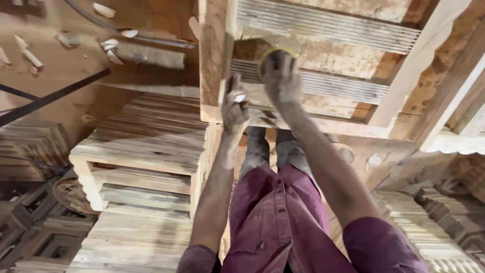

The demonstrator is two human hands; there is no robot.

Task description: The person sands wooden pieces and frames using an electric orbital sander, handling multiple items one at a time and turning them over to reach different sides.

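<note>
Wooden frame [323, 65] fills the upper middle: pale, dusty timber w/ ribbed, fluted slats running across and plain flat rails around them, one rail w/ a scalloped edge at the far right. Surface looks raw, unfinished, powdered w/ sawdust.

Right hand [281, 76] is pressed flat on a ribbed slat near the frame's left part, fingers closed over a round sanding pad [273, 52] w/ a yellowish rim; pad sits under the palm, touching the wood. Left hand [235, 107] is just left of and below the right, curled round the frame's upright left post, gripping it; a small pale scrap shows btwn its fingers, can't tell what. Hands are close but apart, not touching.

Below-left of the frame: a stack of similar slatted wooden panels [144, 172], same pale ribbed boards, rough edges. Above-left of the frame: dirt floor w/ wood chips [108, 45] and a dark hose [126, 33]. Below the frame: person's maroon shirt [275, 222] and grey trouser legs, both dusty.
</note>
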